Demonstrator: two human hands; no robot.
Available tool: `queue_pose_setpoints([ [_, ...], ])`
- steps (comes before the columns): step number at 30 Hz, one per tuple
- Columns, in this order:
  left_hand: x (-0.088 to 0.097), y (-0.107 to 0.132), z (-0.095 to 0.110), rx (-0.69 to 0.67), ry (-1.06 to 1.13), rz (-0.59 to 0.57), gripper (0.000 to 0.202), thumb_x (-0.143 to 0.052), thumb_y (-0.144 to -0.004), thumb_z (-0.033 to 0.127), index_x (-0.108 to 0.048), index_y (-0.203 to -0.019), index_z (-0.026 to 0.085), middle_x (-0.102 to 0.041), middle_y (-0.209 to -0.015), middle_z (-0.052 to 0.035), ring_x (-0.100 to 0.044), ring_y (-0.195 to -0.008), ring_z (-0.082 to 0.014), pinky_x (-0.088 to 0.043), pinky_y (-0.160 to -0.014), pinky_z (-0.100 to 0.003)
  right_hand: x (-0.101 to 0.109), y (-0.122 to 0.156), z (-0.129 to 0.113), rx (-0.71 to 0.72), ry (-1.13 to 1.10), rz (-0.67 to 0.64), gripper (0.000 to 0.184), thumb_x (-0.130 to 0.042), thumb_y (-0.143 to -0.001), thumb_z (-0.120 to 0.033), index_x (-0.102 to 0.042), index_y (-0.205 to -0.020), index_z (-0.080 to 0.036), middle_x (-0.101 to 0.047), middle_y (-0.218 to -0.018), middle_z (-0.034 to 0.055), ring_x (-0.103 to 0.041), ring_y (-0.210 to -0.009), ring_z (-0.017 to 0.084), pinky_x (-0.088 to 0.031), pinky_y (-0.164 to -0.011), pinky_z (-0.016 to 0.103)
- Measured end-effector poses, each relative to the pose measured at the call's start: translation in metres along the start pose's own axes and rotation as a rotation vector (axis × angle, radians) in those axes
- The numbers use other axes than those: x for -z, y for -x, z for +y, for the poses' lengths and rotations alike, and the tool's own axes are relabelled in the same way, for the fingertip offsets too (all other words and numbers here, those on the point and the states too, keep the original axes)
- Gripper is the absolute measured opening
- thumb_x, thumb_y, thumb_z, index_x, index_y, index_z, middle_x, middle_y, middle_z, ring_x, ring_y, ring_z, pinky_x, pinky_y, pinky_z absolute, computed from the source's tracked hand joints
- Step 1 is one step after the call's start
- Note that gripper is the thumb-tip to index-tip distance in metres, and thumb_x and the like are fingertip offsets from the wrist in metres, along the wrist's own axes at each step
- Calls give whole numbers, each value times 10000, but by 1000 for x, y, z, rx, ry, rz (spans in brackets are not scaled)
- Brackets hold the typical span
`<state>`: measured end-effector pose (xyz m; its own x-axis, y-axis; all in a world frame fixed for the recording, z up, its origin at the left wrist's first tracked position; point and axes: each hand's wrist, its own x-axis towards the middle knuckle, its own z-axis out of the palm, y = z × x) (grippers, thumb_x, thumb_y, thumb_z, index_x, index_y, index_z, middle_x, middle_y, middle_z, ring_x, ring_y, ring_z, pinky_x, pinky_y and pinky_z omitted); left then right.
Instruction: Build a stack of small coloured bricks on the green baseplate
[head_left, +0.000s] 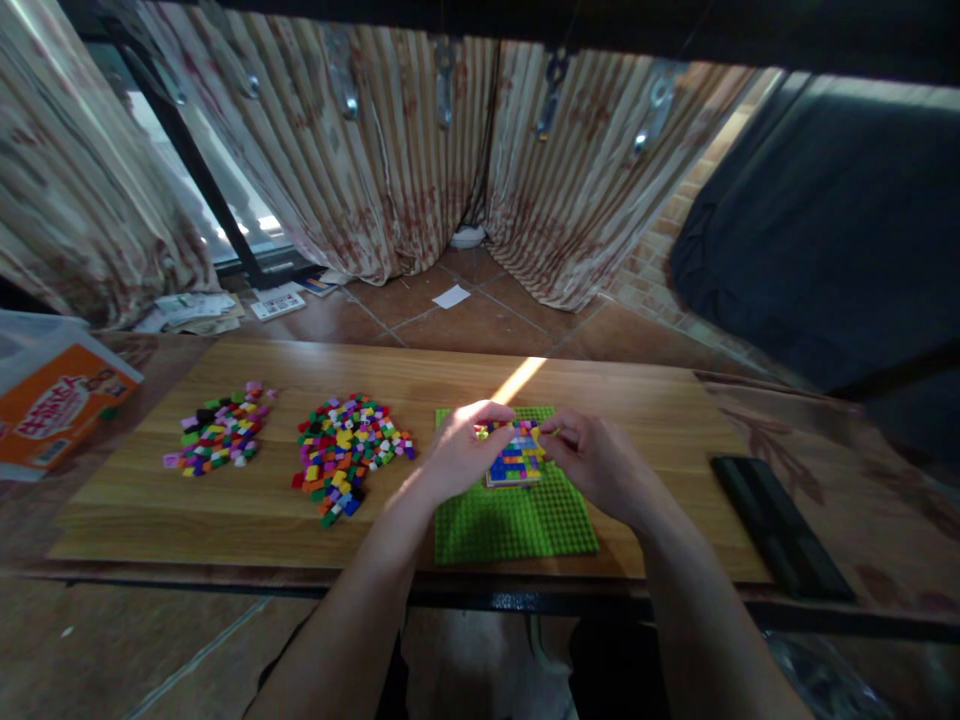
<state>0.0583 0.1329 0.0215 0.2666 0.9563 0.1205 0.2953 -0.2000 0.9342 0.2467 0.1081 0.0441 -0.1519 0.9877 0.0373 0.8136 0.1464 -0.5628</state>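
Observation:
A small block structure built of blue, orange, yellow and purple toy bricks stands on a green studded baseplate. My left hand curls around its upper left side, with the thumb over the top and the index finger arched beyond. A bit of yellow shows between that thumb and finger. At the structure's right edge, my right hand has thumb and fingertips pinched together on what looks like a small yellow brick. My fingers hide part of the structure's far side.
Left of the baseplate lie a large pile of loose bricks and a smaller brick pile on the wooden tabletop. A clear bin with an orange label stands far left. A dark green tray-like object lies at the right edge.

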Motion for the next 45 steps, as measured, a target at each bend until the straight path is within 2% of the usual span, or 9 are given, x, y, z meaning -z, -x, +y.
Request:
queue_pose_setpoints([
  [6,-2,2,-2,23,-40,-47,174,-602,-826,313,-703,-935,224,-722,-922,-32,-651,-852,-177,-519,-790,-321,0,0,-3,-25,-58,13,221,-513,-856,-297,-694,-885,-173,-677,-605,26,-569,-527,138,-371,-513,275],
  [14,-3,2,-1,23,-54,-44,170,-597,-821,304,-704,-932,231,-722,-889,-26,-648,-813,-173,-513,-759,-312,-4,-3,7,-69,-168,-7,237,-549,-854,-340,-707,-901,-169,-703,-624,33,-593,-506,134,-385,-486,271],
  [27,-3,3,-1,9,-67,-40,174,-586,-831,297,-704,-938,227,-722,-904,-34,-647,-824,-181,-514,-767,-323,-7,-7,8,-122,-319,-50,217,-563,-831,-364,-655,-789,-173,-682,-623,36,-629,-562,151,-455,-515,288],
  [36,-4,1,-4,-10,-50,-42,177,-591,-827,290,-703,-939,210,-722,-924,-39,-646,-837,-179,-518,-774,-316,-12,-10,10,-194,-453,-47,219,-615,-780,-376,-652,-800,-162,-663,-594,30,-586,-502,127,-437,-477,280],
  [45,-3,3,-3,19,-85,-57,197,-566,-828,241,-693,-976,212,-710,-953,-25,-646,-874,-172,-528,-811,-320,-9,-12,7,-241,-586,-114,170,-635,-746,-351,-600,-708,-189,-590,-517,-5,-501,-458,94,-389,-451,259],
])
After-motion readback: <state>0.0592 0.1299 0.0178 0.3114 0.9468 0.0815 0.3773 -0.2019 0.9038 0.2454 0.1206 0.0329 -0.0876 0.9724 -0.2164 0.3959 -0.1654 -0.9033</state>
